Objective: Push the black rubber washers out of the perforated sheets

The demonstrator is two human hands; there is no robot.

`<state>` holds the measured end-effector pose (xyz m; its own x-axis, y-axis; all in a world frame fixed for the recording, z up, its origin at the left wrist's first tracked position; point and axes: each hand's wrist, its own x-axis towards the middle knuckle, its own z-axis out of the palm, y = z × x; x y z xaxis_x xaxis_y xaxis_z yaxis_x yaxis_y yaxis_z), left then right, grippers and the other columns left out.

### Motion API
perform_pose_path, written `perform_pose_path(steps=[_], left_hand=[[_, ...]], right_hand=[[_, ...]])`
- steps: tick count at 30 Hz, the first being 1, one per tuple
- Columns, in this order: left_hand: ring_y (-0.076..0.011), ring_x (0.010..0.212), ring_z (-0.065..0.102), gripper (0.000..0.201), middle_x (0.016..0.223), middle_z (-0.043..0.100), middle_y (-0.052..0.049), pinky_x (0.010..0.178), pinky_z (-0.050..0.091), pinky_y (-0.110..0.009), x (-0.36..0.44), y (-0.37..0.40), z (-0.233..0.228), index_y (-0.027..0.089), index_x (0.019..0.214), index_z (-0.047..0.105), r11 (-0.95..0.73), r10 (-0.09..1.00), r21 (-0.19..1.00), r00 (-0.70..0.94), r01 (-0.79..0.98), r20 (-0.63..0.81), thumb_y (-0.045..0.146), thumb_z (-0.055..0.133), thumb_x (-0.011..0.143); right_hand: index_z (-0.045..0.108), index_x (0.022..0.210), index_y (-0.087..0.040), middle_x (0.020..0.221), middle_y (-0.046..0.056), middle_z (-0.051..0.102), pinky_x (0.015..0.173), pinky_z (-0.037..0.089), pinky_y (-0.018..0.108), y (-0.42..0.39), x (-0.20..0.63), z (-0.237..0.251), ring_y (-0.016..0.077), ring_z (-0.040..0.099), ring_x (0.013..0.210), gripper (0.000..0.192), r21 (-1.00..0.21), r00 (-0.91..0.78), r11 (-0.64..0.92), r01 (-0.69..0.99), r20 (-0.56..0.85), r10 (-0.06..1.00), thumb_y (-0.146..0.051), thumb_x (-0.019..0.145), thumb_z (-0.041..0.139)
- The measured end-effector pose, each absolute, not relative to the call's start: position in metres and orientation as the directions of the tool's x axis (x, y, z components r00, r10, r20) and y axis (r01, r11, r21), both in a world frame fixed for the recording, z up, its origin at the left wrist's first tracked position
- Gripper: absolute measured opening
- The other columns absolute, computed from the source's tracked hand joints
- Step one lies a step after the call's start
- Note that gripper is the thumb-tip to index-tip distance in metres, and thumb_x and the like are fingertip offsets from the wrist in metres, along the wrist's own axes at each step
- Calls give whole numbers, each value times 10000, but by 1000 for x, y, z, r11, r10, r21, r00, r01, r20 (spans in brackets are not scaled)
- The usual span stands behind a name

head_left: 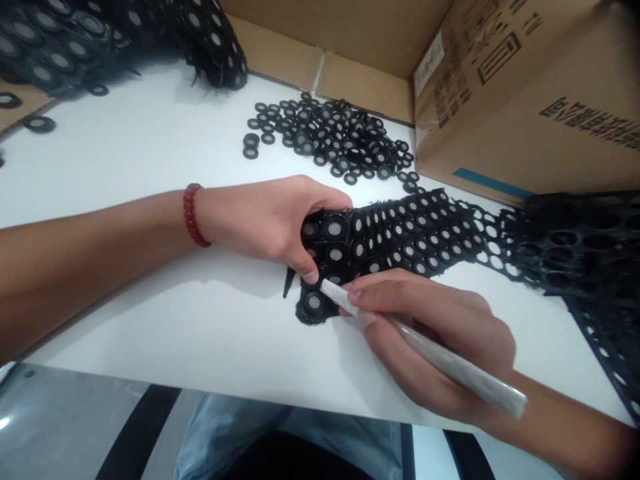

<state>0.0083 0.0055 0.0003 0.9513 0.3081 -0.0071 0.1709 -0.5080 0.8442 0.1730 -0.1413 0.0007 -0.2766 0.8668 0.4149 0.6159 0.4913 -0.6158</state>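
Left hand, w/ red bead bracelet at wrist, lay curled over near end of black perforated rubber sheet studded w/ round washers, thumb tip pressed down on sheet edge, fingers folded round its end; held sheet flat on white tabletop. Right hand, just below-right of left, closed in pen grip on slim pale grey rod; rod tip touching sheet beside a washer right under left thumb. Sheet ran away from both hands toward far right, holes there already emptied. Beyond left hand's knuckles, well apart: loose pile of small black rubber rings. Further out past that, brown cardboard box; far left of left forearm, heap of more black washer sheets.
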Motion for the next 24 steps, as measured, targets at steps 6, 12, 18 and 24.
perform_pose_path(steps=[6, 12, 18, 24], left_hand=[[-123, 630, 546, 276, 688, 598, 25, 530, 385, -219, 8, 6, 1, 176, 758, 562, -447, 312, 872, 948, 198, -55, 225, 762, 575], [-137, 648, 558, 266, 732, 626, 3, 539, 412, -233, 7, 5, 5, 182, 813, 570, -428, 286, 874, 952, 229, -109, 236, 745, 620], [-146, 656, 562, 257, 723, 630, 1, 548, 420, -241, 8, 6, 6, 185, 822, 570, -398, 268, 887, 954, 235, -133, 238, 738, 634], [-139, 616, 533, 248, 637, 581, 22, 532, 392, -242, 8, 6, 5, 189, 777, 549, -392, 299, 887, 946, 243, -127, 237, 740, 627]], right_hand=[[655, 767, -230, 752, -14, 738, 510, 570, 202, -141, 184, 1, 165, 710, 683, 133, -801, -48, 207, 562, 218, 975, -112, 766, 593], [694, 836, -249, 838, -5, 746, 504, 564, 197, -139, 204, 3, 174, 714, 725, 124, -841, -89, 167, 515, 141, 986, -155, 790, 628], [696, 844, -248, 854, 6, 746, 534, 582, 224, -137, 204, 1, 187, 715, 732, 100, -859, -95, 142, 492, 109, 989, -193, 808, 622], [685, 824, -242, 856, -7, 744, 539, 585, 209, -139, 197, 0, 186, 714, 790, 115, -823, -84, 213, 527, 198, 977, -149, 787, 629]])
